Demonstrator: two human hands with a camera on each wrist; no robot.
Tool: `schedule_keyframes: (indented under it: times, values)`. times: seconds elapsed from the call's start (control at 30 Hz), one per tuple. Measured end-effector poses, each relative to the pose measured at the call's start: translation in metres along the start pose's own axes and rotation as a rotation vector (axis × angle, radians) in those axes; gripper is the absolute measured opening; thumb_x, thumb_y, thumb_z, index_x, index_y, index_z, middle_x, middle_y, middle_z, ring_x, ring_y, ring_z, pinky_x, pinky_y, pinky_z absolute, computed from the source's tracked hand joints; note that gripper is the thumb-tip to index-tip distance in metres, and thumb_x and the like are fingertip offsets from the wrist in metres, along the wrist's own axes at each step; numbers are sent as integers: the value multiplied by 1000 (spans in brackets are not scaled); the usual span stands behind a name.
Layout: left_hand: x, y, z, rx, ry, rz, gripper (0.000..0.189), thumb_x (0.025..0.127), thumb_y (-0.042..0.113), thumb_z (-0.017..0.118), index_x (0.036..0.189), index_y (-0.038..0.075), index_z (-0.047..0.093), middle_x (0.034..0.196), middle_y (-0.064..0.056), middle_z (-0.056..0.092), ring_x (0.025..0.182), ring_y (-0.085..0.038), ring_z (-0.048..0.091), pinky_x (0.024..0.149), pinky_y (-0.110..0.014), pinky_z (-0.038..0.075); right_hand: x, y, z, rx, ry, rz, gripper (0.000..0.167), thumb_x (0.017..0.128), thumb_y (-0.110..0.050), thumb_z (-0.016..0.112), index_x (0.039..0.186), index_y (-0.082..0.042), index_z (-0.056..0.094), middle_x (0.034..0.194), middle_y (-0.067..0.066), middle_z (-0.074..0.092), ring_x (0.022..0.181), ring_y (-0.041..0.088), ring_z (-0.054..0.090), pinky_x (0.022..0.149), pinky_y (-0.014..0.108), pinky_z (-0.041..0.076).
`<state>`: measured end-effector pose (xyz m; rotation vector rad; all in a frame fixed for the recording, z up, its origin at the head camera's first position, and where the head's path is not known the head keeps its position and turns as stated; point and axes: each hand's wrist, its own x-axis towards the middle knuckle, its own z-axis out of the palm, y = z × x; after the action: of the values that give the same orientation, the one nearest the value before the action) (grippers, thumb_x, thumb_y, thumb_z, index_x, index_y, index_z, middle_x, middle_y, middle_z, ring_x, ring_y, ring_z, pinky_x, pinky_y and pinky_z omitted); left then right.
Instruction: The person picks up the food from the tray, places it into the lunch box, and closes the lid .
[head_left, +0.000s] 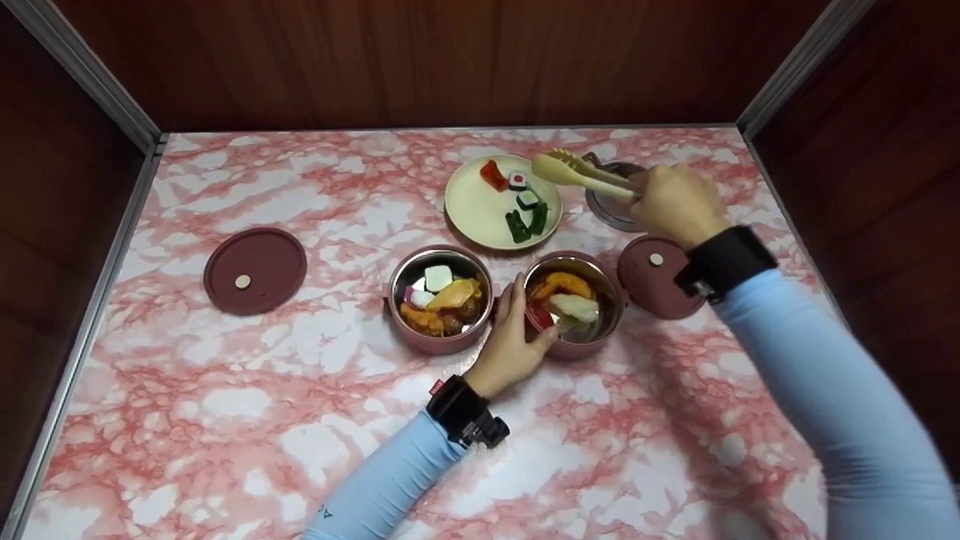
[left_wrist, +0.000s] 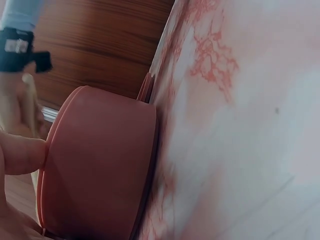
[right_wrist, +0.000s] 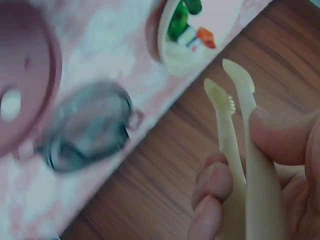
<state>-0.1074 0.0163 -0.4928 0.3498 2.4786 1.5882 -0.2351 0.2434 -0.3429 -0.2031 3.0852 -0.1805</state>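
My right hand [head_left: 679, 202] grips cream-coloured tongs [right_wrist: 260, 180] in the air near the back right of the table. Nothing sits between the tong tips, which stand slightly apart. My left hand [head_left: 514, 349] steadies the right-hand pink lunch pot [head_left: 574, 351], its thumb on the near rim and fingers along the left side. Inside that pot lie an orange curved piece [head_left: 562, 283], a pale dumpling-like piece [head_left: 574, 307] and something red. Behind the pots, a cream plate [head_left: 472, 206] bears sushi pieces [head_left: 528, 199], green pieces [head_left: 516, 226] and an orange-red piece [head_left: 493, 175].
A second pink pot [head_left: 439, 345] with several food pieces stands just left of my left hand. One dark red lid [head_left: 255, 270] lies far left, another [head_left: 656, 289] at right. A clear-looking lid with clips [right_wrist: 90, 125] lies behind the right lid. Wooden walls [head_left: 450, 60] enclose the table.
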Motion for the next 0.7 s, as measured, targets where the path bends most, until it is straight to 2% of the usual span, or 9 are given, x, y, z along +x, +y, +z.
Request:
schedule_keyframes:
  times: [0.13, 0.27, 0.37, 0.5, 0.6, 0.7]
  values:
    - [1, -1, 0, 0, -6, -12, 97, 95, 33, 65, 160, 13, -4, 162, -24, 1, 142, -53, 13, 110, -63, 27, 12, -1, 28, 40, 32, 21, 38, 90, -47, 61, 83, -11, 70, 90, 22, 66, 79, 43, 60, 59, 59, 46]
    - [2, -2, 0, -4, -7, -22, 96, 95, 31, 66, 160, 15, -5, 163, -23, 0, 142, -53, 12, 110, -62, 28, 19, -1, 44, 56, 31, 56, 33, 91, -40, 64, 88, -8, 69, 98, 25, 66, 88, 48, 60, 67, 65, 46]
    - [2, -2, 0, -6, -2, -19, 96, 95, 30, 65, 160, 16, -5, 163, -23, 0, 142, -54, 14, 108, -62, 30, 19, -1, 53, 66, 35, 100, 36, 90, -38, 66, 92, -2, 69, 98, 29, 65, 89, 50, 60, 70, 65, 47]
    - [2, -2, 0, -3, 1, -7, 97, 96, 30, 66, 160, 16, -5, 162, -24, 0, 141, -54, 15, 108, -62, 31, 14, 0, 63, 84, 56, 125, 41, 90, -37, 67, 92, 4, 68, 95, 32, 64, 87, 51, 61, 69, 64, 48]
    - [2, -3, 0, 2, 0, 0, 96, 96, 29, 65, 160, 15, -5, 162, -24, 1, 141, -53, 17, 109, -61, 31, 6, -1, 70, 89, 73, 114, 36, 89, -34, 68, 87, 2, 67, 91, 32, 64, 83, 50, 61, 67, 63, 47]
    - [2, -4, 0, 3, -3, 1, 95, 96, 30, 65, 160, 13, -4, 162, -25, 1, 141, -52, 20, 110, -60, 31, -2, -1, 79, 86, 132, 91, 28, 88, -29, 70, 85, -1, 68, 87, 31, 65, 78, 51, 61, 63, 64, 47]
